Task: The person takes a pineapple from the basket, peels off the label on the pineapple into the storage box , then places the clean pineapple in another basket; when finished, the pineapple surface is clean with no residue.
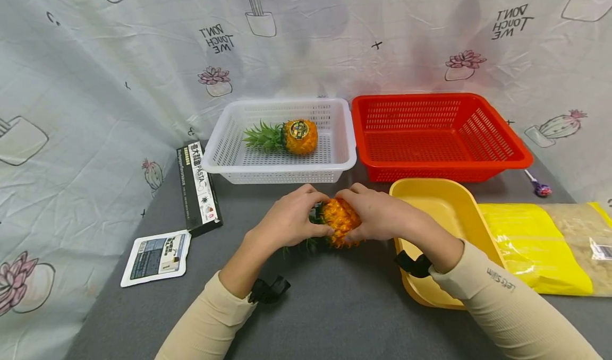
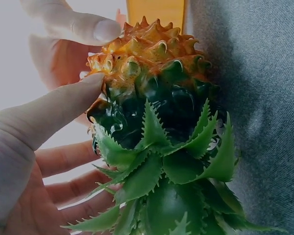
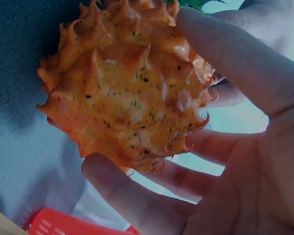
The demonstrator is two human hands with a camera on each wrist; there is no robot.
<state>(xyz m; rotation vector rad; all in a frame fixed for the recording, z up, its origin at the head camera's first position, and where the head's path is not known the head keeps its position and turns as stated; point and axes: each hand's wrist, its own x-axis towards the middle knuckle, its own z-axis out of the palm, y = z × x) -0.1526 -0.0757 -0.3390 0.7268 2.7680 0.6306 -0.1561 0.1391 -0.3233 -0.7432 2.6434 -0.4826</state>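
Between both hands is an orange artificial pineapple (image 1: pixel 341 221) with spiky skin, held over the grey table in front of the white basket. My left hand (image 1: pixel 292 217) grips it near the leafy end; in the left wrist view its thumb (image 2: pixel 63 105) presses on the side and green serrated leaves (image 2: pixel 176 171) point toward the camera. My right hand (image 1: pixel 380 214) holds the rounded orange end, with thumb and fingers spread around it in the right wrist view. A second pineapple (image 1: pixel 301 137), with a black-and-gold label, lies in the white basket (image 1: pixel 282 174).
A red basket (image 1: pixel 430 171) stands right of the white one. Near my right forearm are a yellow tray (image 1: pixel 444 200), a yellow bag (image 1: pixel 530 248) and a lollipop (image 1: pixel 542 189). On the left lie a black pasta box (image 1: pixel 198 190) and a flat white packet (image 1: pixel 156 257).
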